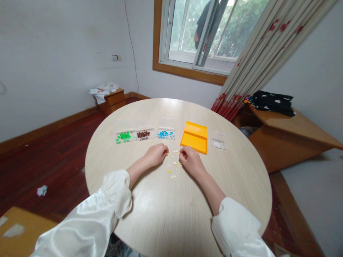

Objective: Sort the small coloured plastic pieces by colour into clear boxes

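Observation:
My left hand (157, 154) rests on the table with thumb and fingers pinched; a small yellow piece (167, 154) shows at the fingertips. My right hand (190, 159) is closed, fingertips curled down near the table in front of the orange case; what it holds, if anything, is hidden. Between the hands lie several tiny yellow and cream pieces (175, 164), scattered loosely on the wood. Their exact kind is too small to tell. The open orange case (195, 137) stands just beyond my right hand.
Beyond my left hand stand clear boxes of green pieces (125, 136), brown pieces (143, 134) and blue pieces (165, 134). Another clear box (218, 143) with something white sits right of the orange case. All are on the round table (160, 214). A person (205, 25) shows beyond the window.

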Demonstrator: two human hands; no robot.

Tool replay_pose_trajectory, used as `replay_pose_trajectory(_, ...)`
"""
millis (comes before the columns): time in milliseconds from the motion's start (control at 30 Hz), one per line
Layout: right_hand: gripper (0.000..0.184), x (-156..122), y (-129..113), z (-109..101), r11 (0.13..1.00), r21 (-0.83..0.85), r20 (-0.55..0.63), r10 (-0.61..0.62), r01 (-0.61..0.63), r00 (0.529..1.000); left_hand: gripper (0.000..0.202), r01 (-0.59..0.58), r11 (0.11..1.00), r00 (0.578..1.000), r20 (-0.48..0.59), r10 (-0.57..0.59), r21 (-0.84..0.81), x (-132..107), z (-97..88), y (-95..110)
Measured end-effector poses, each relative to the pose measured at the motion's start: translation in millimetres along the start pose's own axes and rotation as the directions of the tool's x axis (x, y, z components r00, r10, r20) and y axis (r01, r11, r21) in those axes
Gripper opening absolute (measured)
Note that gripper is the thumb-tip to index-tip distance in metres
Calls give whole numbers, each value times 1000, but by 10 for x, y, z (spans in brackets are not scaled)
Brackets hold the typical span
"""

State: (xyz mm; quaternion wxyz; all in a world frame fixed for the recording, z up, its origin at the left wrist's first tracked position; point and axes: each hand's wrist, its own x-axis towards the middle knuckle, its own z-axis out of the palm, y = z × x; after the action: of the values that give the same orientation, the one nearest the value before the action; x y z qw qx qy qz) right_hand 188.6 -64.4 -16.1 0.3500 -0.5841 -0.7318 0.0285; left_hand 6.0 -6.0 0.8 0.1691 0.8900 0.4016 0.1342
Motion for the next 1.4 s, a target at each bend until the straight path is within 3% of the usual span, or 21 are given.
replay_pose_trajectory(200, 19, -7, 42, 39, 998, 20, -44, -67, 68, 997, 19, 2, 1000, 1000, 6, -2, 7, 3, -4, 9)
replay_pose_trajectory(700, 12, -5, -27, -17, 1000, 15, 54, 5, -6, 999, 22, -34, 999, 999, -9, 33, -38, 15, -2, -28)
replay_pose_trajectory(1000, 13, -9, -9, 12, 998, 47, 51, -50, 48, 997, 22, -22, 999, 1000, -6, 22, -35, 3, -11, -6)
replay_pose_trajectory(1400, 13, 28, -124, 77, 998, 40, 86, -61, 58, 994, 20, 0, 998, 997, -80, -5, -60, 39, -4, -88)
